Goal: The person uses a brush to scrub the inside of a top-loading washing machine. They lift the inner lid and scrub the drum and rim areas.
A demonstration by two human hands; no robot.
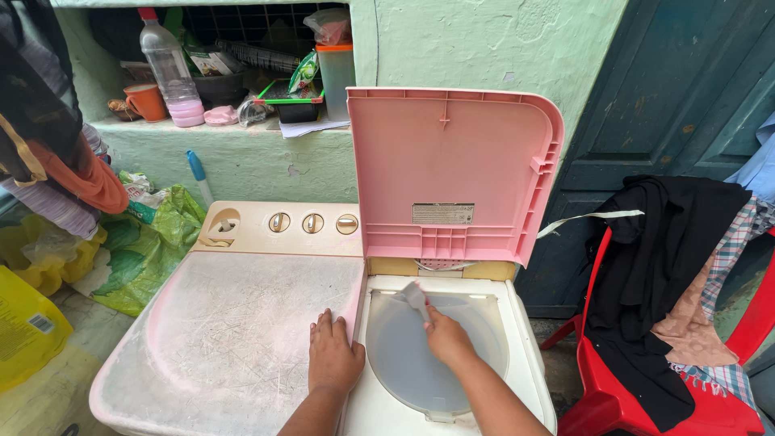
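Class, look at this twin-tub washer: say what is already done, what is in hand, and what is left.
Done: the pink lid over the right-hand tub stands open. In hand: the right hand pinches the tab of the translucent inner cover, which lies over the tub; the left hand rests flat on the closed left lid. Left: the inner cover is not off yet; clothes are heaped on the red chair.

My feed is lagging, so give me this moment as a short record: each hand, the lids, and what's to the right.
left hand: flat on the closed wash lid, near its right edge
right hand: gripping the handle of the clear inner lid
pink lid: raised upright
knobs: three in a row on the panel
right side: red chair piled with clothes
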